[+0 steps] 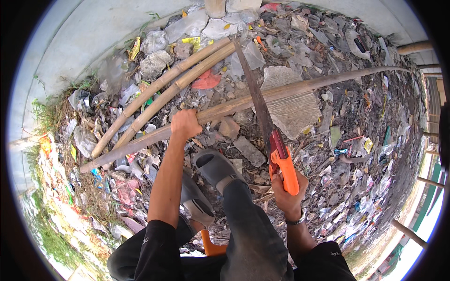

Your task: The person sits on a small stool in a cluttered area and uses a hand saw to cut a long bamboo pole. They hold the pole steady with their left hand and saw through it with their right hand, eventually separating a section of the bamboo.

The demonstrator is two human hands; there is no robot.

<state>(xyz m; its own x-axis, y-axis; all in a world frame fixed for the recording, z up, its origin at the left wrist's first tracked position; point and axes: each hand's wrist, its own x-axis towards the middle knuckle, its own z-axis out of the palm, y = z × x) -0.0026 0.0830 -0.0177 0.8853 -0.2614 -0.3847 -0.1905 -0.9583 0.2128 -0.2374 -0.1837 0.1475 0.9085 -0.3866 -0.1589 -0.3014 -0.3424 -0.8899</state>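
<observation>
Left hand (185, 124): fingers grip long brown wooden pole (236, 103), lying across littered ground (337, 187). Right hand (289, 193): fingers wrap orange-handled, dark-bladed handsaw (265, 117), crossing over pole. Clean sawing likely needs firm left hold, square angle, even strokes.

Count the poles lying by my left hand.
3: a long pole under your left hand, and two shorter ones beyond it, side by side: the farther pole and the nearer pole.
</observation>
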